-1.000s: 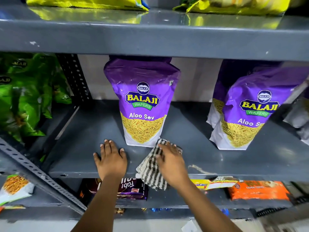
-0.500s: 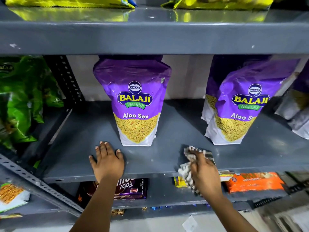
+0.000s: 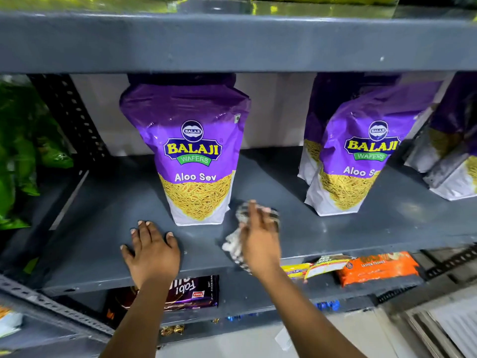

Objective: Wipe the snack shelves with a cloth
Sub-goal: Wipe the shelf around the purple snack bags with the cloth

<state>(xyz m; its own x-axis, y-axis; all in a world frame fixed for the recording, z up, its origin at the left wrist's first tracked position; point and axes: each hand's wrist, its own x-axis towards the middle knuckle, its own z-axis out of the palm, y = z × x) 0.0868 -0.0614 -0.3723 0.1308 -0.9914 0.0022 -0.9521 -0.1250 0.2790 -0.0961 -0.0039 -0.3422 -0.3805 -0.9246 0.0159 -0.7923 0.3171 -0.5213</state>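
A grey metal shelf [image 3: 296,192] runs across the middle of the view. My right hand [image 3: 260,241] presses a striped black-and-white cloth [image 3: 233,245] onto its front part, just right of a purple Aloo Sev packet [image 3: 191,151]; the cloth is blurred with motion. My left hand [image 3: 152,251] lies flat on the shelf's front edge, fingers spread, left of and below that packet. A second purple Aloo Sev packet [image 3: 361,148] stands further right on the same shelf.
Green snack bags [image 3: 23,151] fill the bay at the left behind a perforated upright [image 3: 74,117]. More purple packets [image 3: 454,151] lean at the far right. Below lie a brown biscuit pack [image 3: 196,293] and an orange pack [image 3: 376,266]. Another shelf [image 3: 232,42] hangs overhead.
My right hand swept the cloth to the right along the shelf front, then came back left toward the middle packet. My left hand stayed pressed on the shelf edge.
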